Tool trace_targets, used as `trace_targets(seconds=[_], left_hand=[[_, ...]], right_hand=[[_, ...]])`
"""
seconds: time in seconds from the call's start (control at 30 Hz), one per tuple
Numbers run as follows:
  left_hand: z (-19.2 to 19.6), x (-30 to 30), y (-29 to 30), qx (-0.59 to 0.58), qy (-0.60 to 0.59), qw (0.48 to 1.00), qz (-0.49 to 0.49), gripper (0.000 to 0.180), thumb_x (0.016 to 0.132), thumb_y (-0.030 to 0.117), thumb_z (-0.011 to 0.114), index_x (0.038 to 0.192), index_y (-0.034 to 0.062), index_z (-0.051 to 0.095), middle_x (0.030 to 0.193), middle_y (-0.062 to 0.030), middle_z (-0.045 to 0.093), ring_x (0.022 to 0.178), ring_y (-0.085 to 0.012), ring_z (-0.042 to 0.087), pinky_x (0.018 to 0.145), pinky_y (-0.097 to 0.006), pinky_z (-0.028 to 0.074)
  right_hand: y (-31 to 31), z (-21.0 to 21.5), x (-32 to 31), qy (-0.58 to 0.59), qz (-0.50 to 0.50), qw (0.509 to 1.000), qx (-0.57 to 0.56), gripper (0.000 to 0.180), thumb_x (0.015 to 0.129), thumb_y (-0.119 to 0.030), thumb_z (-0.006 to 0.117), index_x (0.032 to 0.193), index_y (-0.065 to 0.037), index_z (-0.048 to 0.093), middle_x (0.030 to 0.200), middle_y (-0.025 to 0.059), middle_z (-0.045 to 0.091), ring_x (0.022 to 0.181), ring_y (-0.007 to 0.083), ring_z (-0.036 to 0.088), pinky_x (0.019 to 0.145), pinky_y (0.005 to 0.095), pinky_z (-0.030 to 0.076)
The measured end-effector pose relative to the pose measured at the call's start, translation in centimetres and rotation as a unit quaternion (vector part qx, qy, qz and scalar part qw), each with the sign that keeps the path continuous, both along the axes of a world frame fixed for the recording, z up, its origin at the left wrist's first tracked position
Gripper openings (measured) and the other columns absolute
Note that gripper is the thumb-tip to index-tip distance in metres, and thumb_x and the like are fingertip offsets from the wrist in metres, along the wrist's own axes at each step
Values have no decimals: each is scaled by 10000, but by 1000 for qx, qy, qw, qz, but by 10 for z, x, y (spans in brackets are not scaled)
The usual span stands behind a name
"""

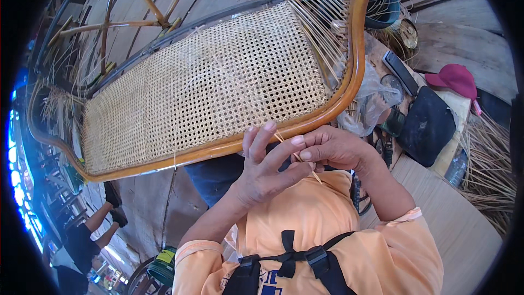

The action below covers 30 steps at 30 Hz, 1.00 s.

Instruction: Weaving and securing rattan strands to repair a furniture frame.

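Note:
A thin cane strand [316,176] runs between my two hands, just in front of my chest. My right hand [333,146] pinches it between thumb and forefinger. Thumb and forefinger of my left hand [266,166] also close on the strand, while its other fingers stretch toward the frame. Beyond my hands lies a rattan chair frame [295,129] with a shiny brown rim. Its panel of open-hole cane webbing [202,84] fills the long middle part. Loose strands [322,43] fan out at the panel's right end, and one short end hangs over the near rim.
To the right lie a plastic bag [374,101], a phone [400,72], a dark red cap [454,81], a black pouch [427,125] and a heap of cane strands [493,166]. A dark bucket [383,8] stands at the upper right. Another person [87,235] is at the lower left.

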<state>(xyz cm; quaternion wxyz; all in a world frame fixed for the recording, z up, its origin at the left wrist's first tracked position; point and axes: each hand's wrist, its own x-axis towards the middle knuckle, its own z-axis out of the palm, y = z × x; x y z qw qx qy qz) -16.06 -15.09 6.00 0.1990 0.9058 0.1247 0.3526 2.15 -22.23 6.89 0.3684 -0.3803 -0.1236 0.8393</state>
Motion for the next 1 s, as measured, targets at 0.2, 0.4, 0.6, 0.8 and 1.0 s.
trace_targets(seconds=[0.2,0.4,0.6,0.8,1.0], left_hand=[[-9,-6,0,31,25,999,29,284,718,195,699,982,267,623,1328,-36,418,1282,-326,307,1031,-486,244],[-43,9,26,-97,34,984,147,359,728,90,653,1077,129,579,1285,-121,432,1237,-365,347,997,-477,297],[-62,14,31,-165,56,963,204,276,745,86,616,1021,84,600,1206,-97,498,1191,-330,393,979,-441,320],[-65,19,33,-184,58,962,191,225,752,98,625,976,79,611,1154,-81,537,1144,-320,442,958,-435,338],[-67,17,34,-191,48,961,194,197,738,83,624,935,77,619,1128,-68,556,1126,-303,461,949,-429,345]], right_hand=[[8,12,7,-153,-18,987,46,136,866,-177,595,855,-42,595,677,-28,536,593,42,486,530,167,378],[33,-10,76,-549,-128,809,168,69,877,-89,546,878,-22,560,690,-15,517,617,47,491,549,197,407],[37,-31,99,-583,-116,788,158,76,874,-72,577,932,-34,546,673,-37,497,578,32,464,524,170,378],[37,-37,92,-583,-103,791,155,50,851,-56,583,882,-32,551,666,-31,499,539,32,462,491,180,383],[39,-36,90,-619,-82,768,145,54,850,-73,589,875,-38,557,651,-25,501,542,34,464,502,191,393]])
